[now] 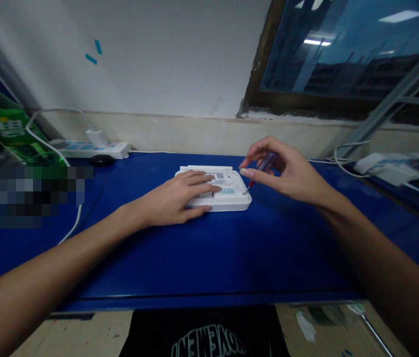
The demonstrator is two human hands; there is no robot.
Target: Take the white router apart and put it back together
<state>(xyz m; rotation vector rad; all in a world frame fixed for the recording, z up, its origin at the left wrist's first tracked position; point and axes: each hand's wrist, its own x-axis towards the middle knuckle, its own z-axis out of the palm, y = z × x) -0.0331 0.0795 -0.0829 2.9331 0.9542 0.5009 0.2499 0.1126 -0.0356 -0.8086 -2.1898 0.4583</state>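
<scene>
Blue-topped workbench (209, 258) against a white-painted wall (150, 59), dark-framed window (343, 54) at upper right. Person's black T-shirt (205, 337) shows below the bench's front edge. Far edge, left: power strip (92, 149) with white charger (97, 138) plugged in, white cable (46, 130) looping off it, small black round object (101, 160) just in front. Green packaging (1, 119) at far left, partly covered by a blurred patch. White adapters and cables (388, 166) at far right.

Mid-bench, toward the far side: white plastic router (228, 203), lying flat, label side up. Long axis runs left to right, roughly parallel to the bench's front edge. Rectangular, rounded corners, vent-hole rows along the near part, a QR-code label (219, 176) and a small blue-and-white label (227, 190) on top, a narrow raised strip along the far edge.

Left hand (174, 198) lies palm-down over the router's left half, fingers (198, 179) slightly spread and extended across the top, thumb (200, 210) along the near edge.

Right hand (287, 171) is raised over the router's right end, thumb and index finger (248, 163) pinching a screwdriver (265, 166) with a translucent purple handle, other fingers curled behind it. Its thin red-and-metal shaft angles down; tip at or just above the router's right corner, contact too small to tell.
</scene>
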